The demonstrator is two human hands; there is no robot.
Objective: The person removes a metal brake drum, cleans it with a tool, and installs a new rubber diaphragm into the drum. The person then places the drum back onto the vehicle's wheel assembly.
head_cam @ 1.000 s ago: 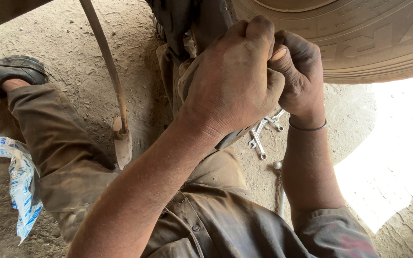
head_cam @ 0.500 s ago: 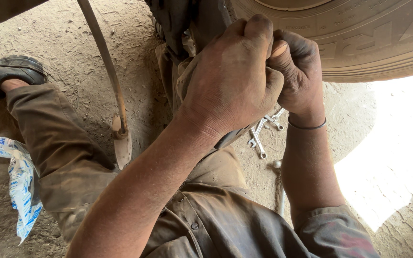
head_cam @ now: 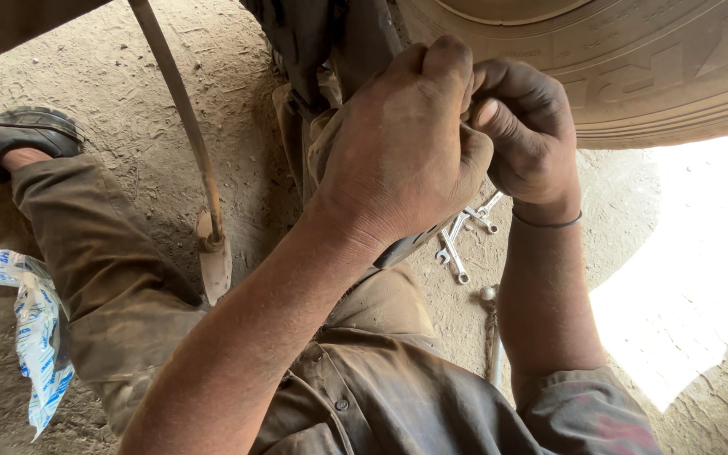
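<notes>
Gripping sth small, hidden, both fists closed: left hand (head_cam: 398, 143) against right hand (head_cam: 528, 135) | below tyre (head_cam: 600, 59) | spanners (head_cam: 465, 236) under right wrist | step prob. loosening/tightening; next needs steady twist.

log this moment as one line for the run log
left hand: fisted by dark underside part | right hand: closed, touching left | held item: hidden | wrenches: on dirt | tyre: above

The left hand (head_cam: 398, 152) and right hand (head_cam: 528, 135) conceal whatever they grip. The tyre (head_cam: 634, 59) is cut off by the top edge. The spanners (head_cam: 465, 236) lie partly hidden behind the forearms.
</notes>
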